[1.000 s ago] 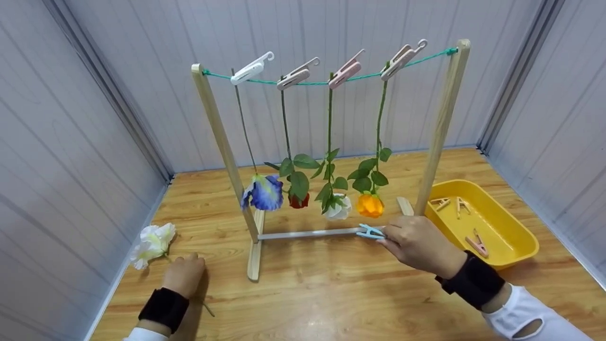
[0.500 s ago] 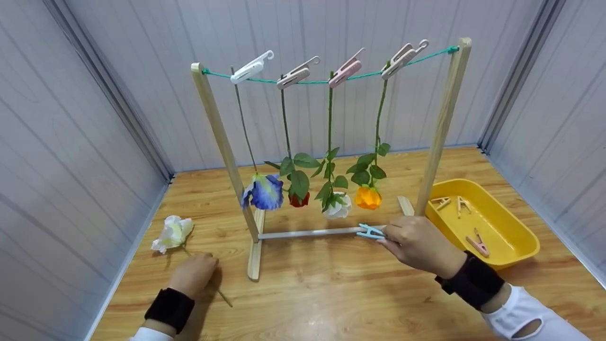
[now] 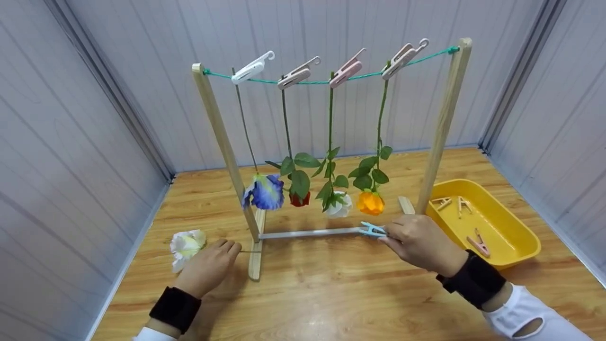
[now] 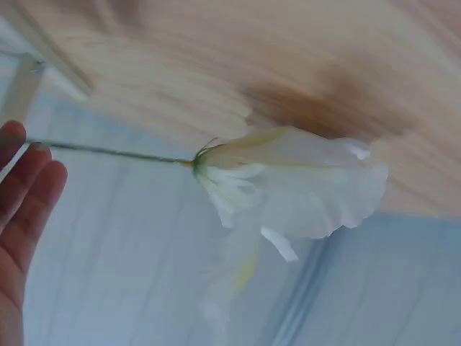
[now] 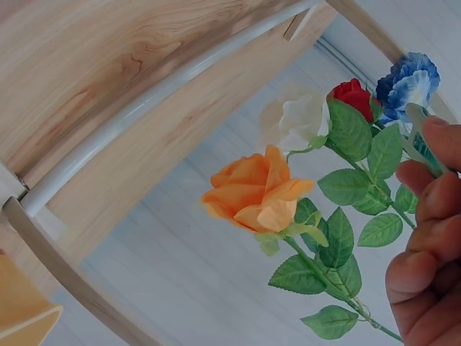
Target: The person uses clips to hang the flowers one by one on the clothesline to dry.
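My left hand [image 3: 209, 267] pinches the thin stem of a white artificial flower [image 3: 186, 247] above the table, left of the wooden rack. In the left wrist view the flower head [image 4: 295, 180] lies sideways, its stem [image 4: 119, 152] running to my fingertips. Near the rack's right post, my right hand [image 3: 423, 244] grips a light blue clothespin [image 3: 372, 230] by its handle end. The clothespin is partly hidden by my fingers in the right wrist view. Several flowers hang head down from the green cord [image 3: 316, 83]: a blue-purple one [image 3: 266, 192], a red rose [image 3: 299, 199], a white rose [image 3: 338, 206], an orange rose [image 3: 370, 203].
Pale clothespins, one a white clothespin [image 3: 248, 71], clamp the hanging stems to the cord. The wooden rack [image 3: 222, 137] has a grey lower bar [image 3: 307, 233]. A yellow bin [image 3: 513, 222] with several clothespins stands at the right. Panelled walls [image 3: 94, 166] enclose the table.
My left hand has moved right and slightly away from me with the white flower, whose stem has swung from pointing toward me to pointing right. My right hand has stayed almost still.
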Demonstrator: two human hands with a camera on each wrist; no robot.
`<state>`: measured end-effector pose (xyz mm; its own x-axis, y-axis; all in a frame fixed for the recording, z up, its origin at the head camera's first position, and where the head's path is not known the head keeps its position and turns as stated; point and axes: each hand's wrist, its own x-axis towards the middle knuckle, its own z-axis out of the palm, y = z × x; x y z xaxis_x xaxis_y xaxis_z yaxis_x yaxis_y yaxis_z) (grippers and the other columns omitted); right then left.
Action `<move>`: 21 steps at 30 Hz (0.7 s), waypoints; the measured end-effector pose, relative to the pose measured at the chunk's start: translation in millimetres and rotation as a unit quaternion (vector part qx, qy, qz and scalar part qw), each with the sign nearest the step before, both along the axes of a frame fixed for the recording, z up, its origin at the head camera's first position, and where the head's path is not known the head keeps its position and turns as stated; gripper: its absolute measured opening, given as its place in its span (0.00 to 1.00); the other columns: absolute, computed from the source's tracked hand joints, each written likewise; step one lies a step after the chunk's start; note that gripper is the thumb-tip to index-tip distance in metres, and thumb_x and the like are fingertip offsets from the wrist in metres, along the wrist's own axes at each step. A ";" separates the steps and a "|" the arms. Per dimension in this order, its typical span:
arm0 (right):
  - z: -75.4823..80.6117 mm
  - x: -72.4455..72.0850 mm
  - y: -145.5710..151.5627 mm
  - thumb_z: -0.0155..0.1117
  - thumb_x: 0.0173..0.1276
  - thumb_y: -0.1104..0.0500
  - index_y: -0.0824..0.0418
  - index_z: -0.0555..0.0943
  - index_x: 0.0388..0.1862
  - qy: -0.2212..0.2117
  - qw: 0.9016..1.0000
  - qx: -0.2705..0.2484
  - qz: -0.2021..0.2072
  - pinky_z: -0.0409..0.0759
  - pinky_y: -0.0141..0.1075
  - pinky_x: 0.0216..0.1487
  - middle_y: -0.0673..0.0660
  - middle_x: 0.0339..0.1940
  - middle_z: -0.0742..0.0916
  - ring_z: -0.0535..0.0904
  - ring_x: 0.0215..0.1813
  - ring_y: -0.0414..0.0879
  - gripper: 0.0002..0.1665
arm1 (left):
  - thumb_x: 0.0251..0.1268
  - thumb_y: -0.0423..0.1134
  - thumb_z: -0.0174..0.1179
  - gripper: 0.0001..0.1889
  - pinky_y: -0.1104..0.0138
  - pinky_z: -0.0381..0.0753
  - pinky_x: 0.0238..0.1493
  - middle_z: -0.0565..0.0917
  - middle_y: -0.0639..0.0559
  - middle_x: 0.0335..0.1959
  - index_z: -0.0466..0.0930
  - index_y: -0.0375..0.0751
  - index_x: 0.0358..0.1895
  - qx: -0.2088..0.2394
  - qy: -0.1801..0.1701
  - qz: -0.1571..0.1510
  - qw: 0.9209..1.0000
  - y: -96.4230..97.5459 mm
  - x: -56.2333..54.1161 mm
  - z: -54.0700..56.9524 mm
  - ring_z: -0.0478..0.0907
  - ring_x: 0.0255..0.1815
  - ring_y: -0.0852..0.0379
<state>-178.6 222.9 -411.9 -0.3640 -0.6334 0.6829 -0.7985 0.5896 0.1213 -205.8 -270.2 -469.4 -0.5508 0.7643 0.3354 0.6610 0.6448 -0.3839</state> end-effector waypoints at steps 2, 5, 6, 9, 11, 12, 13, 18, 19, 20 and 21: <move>0.7 -0.2 0.6 0.85 0.51 0.67 0.58 0.80 0.26 -0.001 1.000 -0.001 -0.002 0.71 0.32 0.22 0.49 0.21 0.79 0.71 0.22 0.39 0.18 | 0.63 0.23 0.73 0.16 0.62 0.87 0.40 0.83 0.46 0.36 0.75 0.34 0.47 0.008 -0.007 -0.001 1.000 8.6 1.6 3.8 0.83 0.37 0.50; 1.2 -0.8 2.2 0.85 0.51 0.67 0.58 0.80 0.26 -0.001 1.000 -0.001 -0.002 0.70 0.31 0.22 0.49 0.21 0.77 0.70 0.22 0.38 0.18 | 0.65 0.22 0.71 0.17 0.64 0.85 0.36 0.81 0.47 0.35 0.71 0.34 0.48 0.012 -0.016 0.000 1.000 21.0 4.4 8.3 0.82 0.34 0.52; 1.7 -0.7 2.6 0.85 0.51 0.67 0.59 0.80 0.26 -0.001 1.000 0.000 -0.002 0.70 0.30 0.22 0.49 0.21 0.77 0.69 0.22 0.38 0.18 | 0.65 0.21 0.69 0.17 0.64 0.85 0.36 0.82 0.47 0.35 0.72 0.34 0.50 0.017 -0.017 -0.003 1.000 25.1 5.0 9.5 0.83 0.34 0.52; 3.8 -1.8 4.6 0.85 0.51 0.68 0.60 0.81 0.27 0.002 1.000 0.000 0.000 0.72 0.30 0.22 0.50 0.21 0.78 0.70 0.22 0.38 0.17 | 0.65 0.17 0.64 0.19 0.63 0.85 0.39 0.83 0.46 0.39 0.73 0.31 0.56 0.060 -0.035 -0.031 0.997 37.6 4.8 13.0 0.82 0.38 0.52; 5.9 -2.8 6.8 0.85 0.50 0.68 0.61 0.83 0.28 0.006 1.000 -0.001 -0.002 0.75 0.32 0.22 0.51 0.22 0.81 0.73 0.22 0.39 0.16 | 0.65 0.14 0.62 0.21 0.62 0.86 0.42 0.83 0.44 0.42 0.74 0.30 0.59 0.106 -0.052 -0.058 0.991 46.0 3.1 14.9 0.82 0.41 0.52; 7.6 -3.4 8.0 0.85 0.49 0.69 0.62 0.83 0.29 0.009 1.000 -0.001 -0.005 0.76 0.33 0.23 0.52 0.22 0.82 0.74 0.22 0.40 0.15 | 0.65 0.14 0.60 0.21 0.62 0.86 0.43 0.82 0.44 0.42 0.74 0.29 0.59 0.131 -0.059 -0.071 0.987 50.6 2.0 15.9 0.82 0.41 0.52; 9.4 -4.2 9.5 0.85 0.49 0.69 0.63 0.84 0.29 0.012 1.000 -0.001 -0.008 0.77 0.34 0.23 0.53 0.23 0.84 0.75 0.23 0.41 0.15 | 0.66 0.13 0.59 0.20 0.61 0.85 0.43 0.82 0.43 0.42 0.73 0.29 0.59 0.157 -0.069 -0.083 0.982 55.1 0.9 16.7 0.80 0.41 0.53; 20.8 -7.0 18.0 0.85 0.49 0.70 0.65 0.85 0.30 0.020 0.999 0.004 -0.026 0.76 0.35 0.23 0.54 0.23 0.84 0.74 0.22 0.43 0.14 | 0.77 0.16 0.50 0.11 0.59 0.82 0.41 0.76 0.44 0.35 0.71 0.30 0.54 0.288 -0.171 -0.108 0.936 80.0 -1.4 23.2 0.76 0.38 0.53; 23.2 -7.4 19.6 0.85 0.50 0.70 0.65 0.85 0.30 0.022 0.999 0.004 -0.029 0.76 0.35 0.23 0.55 0.23 0.84 0.74 0.22 0.43 0.14 | 0.80 0.18 0.48 0.10 0.59 0.84 0.44 0.78 0.43 0.37 0.71 0.30 0.55 0.312 -0.200 -0.111 0.922 85.4 -1.0 25.4 0.79 0.40 0.52; 25.6 -7.8 20.9 0.85 0.50 0.70 0.65 0.85 0.30 0.022 0.999 0.003 -0.032 0.75 0.35 0.22 0.55 0.23 0.84 0.74 0.22 0.42 0.14 | 0.82 0.19 0.45 0.09 0.58 0.85 0.47 0.79 0.43 0.39 0.71 0.30 0.55 0.334 -0.228 -0.112 0.908 90.7 -0.5 27.5 0.81 0.43 0.50; 28.2 -8.4 22.2 0.85 0.51 0.71 0.66 0.86 0.31 0.022 0.999 0.001 -0.034 0.76 0.35 0.22 0.55 0.23 0.85 0.74 0.22 0.43 0.13 | 0.85 0.21 0.43 0.09 0.58 0.85 0.48 0.79 0.43 0.40 0.71 0.30 0.56 0.352 -0.254 -0.113 0.894 96.4 -0.1 30.1 0.80 0.43 0.49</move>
<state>-187.0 245.0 -383.7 -0.3754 -0.6096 0.6982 -0.7506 0.6419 0.1568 -205.9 -173.9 -439.3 -0.6262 0.5742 0.5274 0.7791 0.4356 0.4508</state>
